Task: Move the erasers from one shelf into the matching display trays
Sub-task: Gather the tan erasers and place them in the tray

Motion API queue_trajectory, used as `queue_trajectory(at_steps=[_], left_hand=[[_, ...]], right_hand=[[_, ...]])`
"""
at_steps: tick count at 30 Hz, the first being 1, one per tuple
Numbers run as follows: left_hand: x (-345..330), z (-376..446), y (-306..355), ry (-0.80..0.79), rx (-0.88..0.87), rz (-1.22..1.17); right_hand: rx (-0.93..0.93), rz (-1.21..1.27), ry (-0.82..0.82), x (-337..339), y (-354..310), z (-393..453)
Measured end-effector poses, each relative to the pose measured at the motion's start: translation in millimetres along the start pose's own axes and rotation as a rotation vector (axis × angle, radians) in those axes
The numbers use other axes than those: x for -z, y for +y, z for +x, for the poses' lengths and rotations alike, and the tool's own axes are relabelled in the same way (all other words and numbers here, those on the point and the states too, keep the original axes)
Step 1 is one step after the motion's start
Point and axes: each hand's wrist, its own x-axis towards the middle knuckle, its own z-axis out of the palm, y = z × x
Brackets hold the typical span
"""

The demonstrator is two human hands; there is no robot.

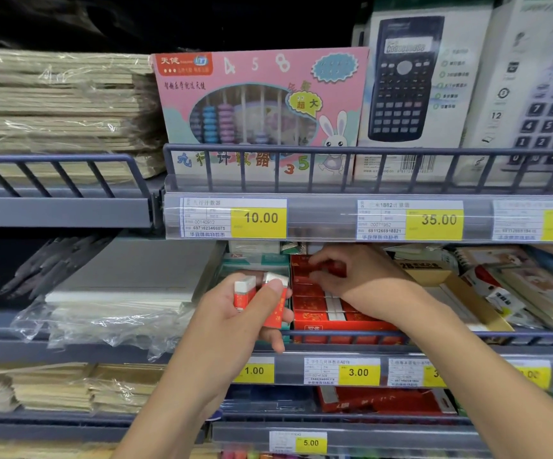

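My left hand (247,313) grips two or three red-and-white sleeved erasers (245,293) in front of the middle shelf. To its right stands a red display tray (341,326) filled with rows of the same red erasers. My right hand (351,276) reaches over the tray's back rows, fingers curled and pinching a red eraser (329,270) there. A green-and-white eraser box (255,260) sits behind my left hand, partly hidden.
A blue wire rail (467,334) fronts the middle shelf. Plastic-wrapped paper stacks (116,309) lie to the left, a yellow-brown box (447,279) and packaged stationery to the right. Above are an abacus box (261,104) and calculators (404,77). Price labels line the shelf edges.
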Motion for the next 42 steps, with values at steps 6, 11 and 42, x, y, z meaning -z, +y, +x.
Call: queue_trajectory(at_steps=[6, 11, 42], left_hand=[[-5.4, -3.9, 2.2, -0.002, 0.004, -0.071], [-9.6, -5.1, 2.9, 0.002, 0.030, -0.061], [-22.2, 1.8, -1.0, 0.126, -0.023, 0.252]], right_hand=[[0.126, 0.593, -0.044, 7.2, -24.5, -44.6], [0.175, 0.702, -0.037, -4.7, -34.2, -58.1], [0.138, 0.143, 0.308, -4.8, -17.5, -68.4]])
